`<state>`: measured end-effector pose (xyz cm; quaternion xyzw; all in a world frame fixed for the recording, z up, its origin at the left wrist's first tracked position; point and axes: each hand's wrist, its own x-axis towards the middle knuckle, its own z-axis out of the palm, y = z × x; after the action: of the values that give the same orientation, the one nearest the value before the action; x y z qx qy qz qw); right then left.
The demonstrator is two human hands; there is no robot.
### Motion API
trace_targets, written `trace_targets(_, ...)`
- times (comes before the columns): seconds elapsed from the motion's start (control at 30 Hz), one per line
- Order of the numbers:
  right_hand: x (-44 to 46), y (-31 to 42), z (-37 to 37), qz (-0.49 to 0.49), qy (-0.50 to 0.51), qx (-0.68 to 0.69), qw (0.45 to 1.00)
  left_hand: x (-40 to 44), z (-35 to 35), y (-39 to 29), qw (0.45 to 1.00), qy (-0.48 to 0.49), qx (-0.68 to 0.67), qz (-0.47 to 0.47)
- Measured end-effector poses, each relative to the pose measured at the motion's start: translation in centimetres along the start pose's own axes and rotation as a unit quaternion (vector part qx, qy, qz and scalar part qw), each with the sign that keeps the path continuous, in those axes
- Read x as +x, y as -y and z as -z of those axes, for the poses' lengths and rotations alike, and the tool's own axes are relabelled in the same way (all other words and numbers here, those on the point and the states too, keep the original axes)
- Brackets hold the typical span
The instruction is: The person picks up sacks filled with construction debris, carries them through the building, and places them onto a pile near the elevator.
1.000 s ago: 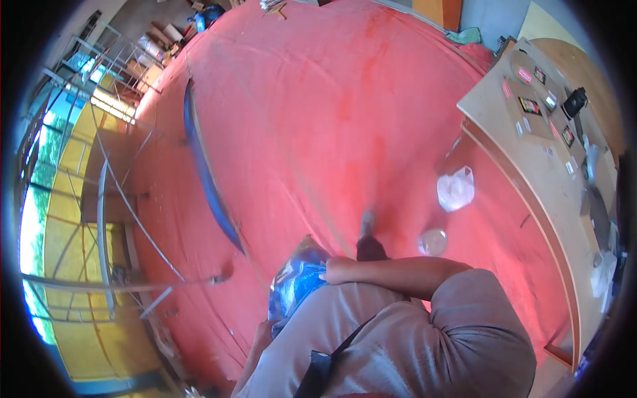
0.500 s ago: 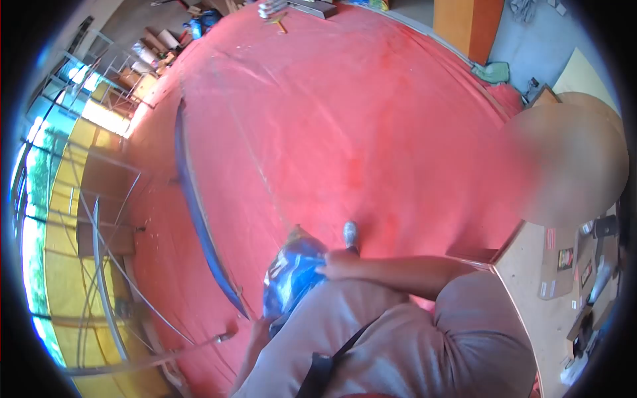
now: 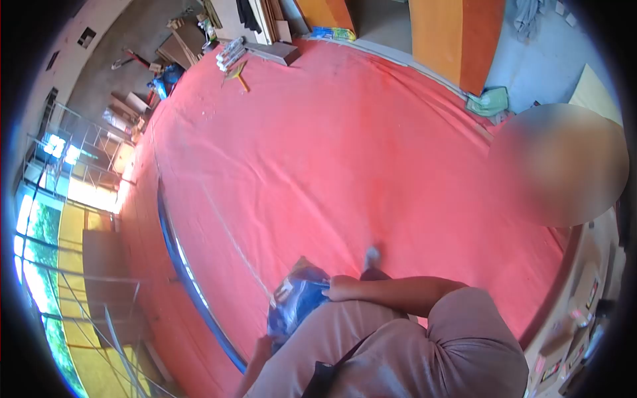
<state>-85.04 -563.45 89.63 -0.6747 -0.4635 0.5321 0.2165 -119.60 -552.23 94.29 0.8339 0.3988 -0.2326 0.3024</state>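
A shiny blue plastic bag, with a brownish top corner, hangs in front of my body. My right hand is closed on its upper right edge, the forearm reaching across from the right. At the bag's lower left side, my left hand grips it low down, partly hidden by my shirt and the bag. What the bag contains cannot be made out. Just beyond my right hand, my shoe shows blurred on the red floor covering.
A long dark blue strip lies along the left, beside metal scaffold frames. A yellow broom and wrapped bundles lie at the far end. Orange door panels and a green sack stand right; a littered table is nearby.
The view has shifted forward, bringing more of the far wall and broom into sight. The table on the right has slid further to the edge. Both hands still hold the bag.
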Motion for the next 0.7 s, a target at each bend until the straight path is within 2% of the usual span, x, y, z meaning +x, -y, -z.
trace_targets(0.1,5.9,0.8,11.5,0.018,0.017,0.001,1.000,8.1,4.1,-3.3,0.998,-0.036,-0.057,0.018)
trace_targets(0.17,9.6,1.8,19.6,0.037,-0.011,-0.010,0.999,13.1,7.9,-8.9,0.954,-0.086,-0.286,0.013)
trace_targets(0.23,11.4,-0.1,24.3,0.064,-0.059,-0.014,0.996,17.8,13.0,-15.7,0.977,-0.050,-0.208,0.023)
trace_targets(0.27,13.4,-0.2,28.3,0.058,-0.065,-0.022,0.996,21.3,16.2,-18.1,0.993,-0.049,-0.110,0.017)
trace_targets(0.37,18.0,-1.6,40.8,-0.007,-0.042,-0.033,0.999,32.9,21.8,-22.3,0.952,-0.046,-0.302,-0.009)
trace_targets(0.4,20.0,-2.8,44.3,-0.021,-0.068,-0.014,0.997,37.1,24.8,-23.7,0.978,-0.026,-0.205,-0.039)
trace_targets(0.47,23.1,-4.9,51.5,-0.015,-0.078,-0.051,0.996,45.6,29.6,-27.8,0.995,-0.003,-0.023,-0.096)
trace_targets(0.5,24.8,-5.7,54.7,-0.010,-0.077,-0.064,0.995,49.2,31.7,-29.8,0.992,0.002,-0.027,-0.120)
trace_targets(0.53,27.0,-6.6,58.0,-0.058,-0.054,-0.024,0.997,52.3,33.9,-31.6,0.990,0.014,-0.026,-0.138)
trace_targets(0.57,28.5,-7.1,61.3,-0.065,-0.060,-0.004,0.996,55.5,36.2,-33.8,0.987,0.026,-0.025,-0.156)
trace_targets(0.6,29.7,-7.6,65.1,-0.069,-0.070,0.011,0.995,58.4,38.8,-37.0,0.991,0.034,-0.037,-0.124)
trace_targets(0.7,32.7,-9.2,78.5,-0.072,-0.082,0.029,0.994,71.3,43.7,-41.0,0.995,0.053,-0.072,-0.041)
